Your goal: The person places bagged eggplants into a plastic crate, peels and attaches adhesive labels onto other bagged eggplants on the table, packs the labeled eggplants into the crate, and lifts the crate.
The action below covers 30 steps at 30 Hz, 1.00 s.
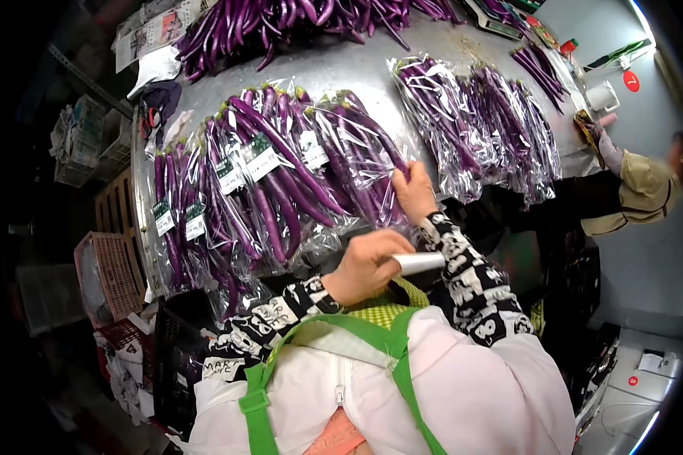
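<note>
My right hand (416, 195) is closed on the side of a clear plastic bag of long purple eggplants (357, 144) lying on the metal table. My left hand (368, 265) is closed around a white roll (420, 262) that looks like label paper, held just in front of the table edge. To the left lie several more bagged eggplants (269, 197), some with green-and-white labels (260, 156). On the right, another group of bagged eggplants (463, 129) shows no labels that I can make out.
A large heap of loose eggplants (281, 23) covers the back of the metal table (357, 68). Scissors (150, 121) lie at its left edge. A pink plastic basket (114, 273) and a black crate (178, 356) stand below left. Another person (645, 186) is at the right end.
</note>
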Available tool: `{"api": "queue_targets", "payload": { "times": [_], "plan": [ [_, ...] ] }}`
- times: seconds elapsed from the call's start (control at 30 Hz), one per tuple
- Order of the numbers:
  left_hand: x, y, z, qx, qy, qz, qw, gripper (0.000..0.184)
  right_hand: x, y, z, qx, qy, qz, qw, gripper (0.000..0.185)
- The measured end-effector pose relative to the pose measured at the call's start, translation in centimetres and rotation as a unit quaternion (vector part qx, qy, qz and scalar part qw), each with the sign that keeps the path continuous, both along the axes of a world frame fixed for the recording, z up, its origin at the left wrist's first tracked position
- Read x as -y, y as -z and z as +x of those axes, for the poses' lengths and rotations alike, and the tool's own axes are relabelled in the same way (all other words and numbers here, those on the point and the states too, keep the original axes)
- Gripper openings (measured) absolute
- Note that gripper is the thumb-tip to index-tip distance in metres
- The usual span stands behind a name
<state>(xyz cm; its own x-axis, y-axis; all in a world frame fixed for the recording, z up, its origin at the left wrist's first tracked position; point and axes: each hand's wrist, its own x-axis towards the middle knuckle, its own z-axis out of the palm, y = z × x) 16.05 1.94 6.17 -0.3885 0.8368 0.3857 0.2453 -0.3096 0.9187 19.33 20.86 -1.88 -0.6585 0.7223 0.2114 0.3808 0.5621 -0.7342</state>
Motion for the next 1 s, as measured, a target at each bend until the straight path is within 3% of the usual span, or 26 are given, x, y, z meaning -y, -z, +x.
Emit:
{"api": "queue_targets", "payload": {
  "times": [0.07, 0.13, 0.2, 0.23, 0.27, 0.33, 0.4, 0.5, 0.67, 0.73, 0.8, 0.83, 0.87, 0.97, 1.0],
  "plan": [
    [0.1, 0.7, -0.5, 0.059, -0.033, -0.070, 0.995, 0.018, -0.2, 0.7, 0.0, 0.030, -0.070, 0.094, 0.993, 0.030],
    [-0.1, -0.5, -0.6, 0.293, -0.068, -0.129, 0.945, 0.025, 0.4, -2.5, 0.2, 0.171, -0.057, 0.186, 0.966, 0.037],
    [-0.4, -0.1, -1.1, 0.324, -0.114, -0.056, 0.938, 0.020, 0.2, -4.1, 1.0, 0.059, -0.065, 0.144, 0.986, 0.041],
    [-0.5, 0.4, -1.5, 0.327, -0.112, -0.050, 0.937, 0.019, 0.7, -6.4, 1.4, -0.001, -0.096, 0.000, 0.995, 0.041],
    [-0.4, 0.7, -1.8, 0.331, -0.110, -0.045, 0.936, 0.017, 1.0, -8.8, 2.0, -0.014, -0.139, -0.236, 0.962, 0.036],
    [-0.2, 0.8, -2.1, 0.336, -0.124, -0.053, 0.932, 0.011, 1.6, -11.3, 3.6, -0.064, -0.254, -0.383, 0.886, 0.036],
    [-0.2, 0.7, -2.2, 0.339, -0.133, -0.061, 0.929, 0.007, 3.1, -13.0, 4.4, -0.061, -0.301, -0.410, 0.859, 0.038],
    [-0.4, 0.6, -2.1, 0.357, -0.125, -0.062, 0.924, 0.004, 3.4, -12.9, 4.6, -0.026, -0.252, -0.385, 0.888, 0.029],
    [-0.7, 0.8, -1.5, 0.309, -0.153, -0.116, 0.932, 0.011, 3.3, -12.1, 4.8, -0.055, -0.228, -0.384, 0.893, 0.018],
    [-0.9, 1.8, -1.1, 0.306, -0.176, -0.117, 0.928, 0.013, 2.9, -11.5, 4.6, -0.090, -0.270, -0.276, 0.918, 0.012],
    [-0.4, 2.0, -1.0, 0.328, -0.152, -0.159, 0.919, 0.015, 2.4, -11.1, 3.9, -0.120, -0.252, -0.263, 0.923, 0.009],
    [-0.1, 3.3, -1.3, 0.247, -0.161, -0.214, 0.931, 0.019, 2.1, -11.1, 3.5, -0.144, -0.232, -0.251, 0.929, 0.007],
    [0.7, 3.7, -1.4, 0.244, -0.160, -0.214, 0.932, 0.019, 1.6, -11.7, 3.2, -0.159, -0.209, -0.319, 0.911, 0.003],
    [3.3, 1.8, -1.7, 0.070, -0.030, -0.415, 0.907, 0.032, -0.4, -11.5, 0.9, -0.141, -0.171, -0.342, 0.913, 0.011],
    [4.0, 1.6, -1.5, -0.010, -0.011, -0.435, 0.900, 0.034, -0.7, -11.3, -0.3, -0.129, -0.170, -0.345, 0.914, 0.013]
  ]
}}
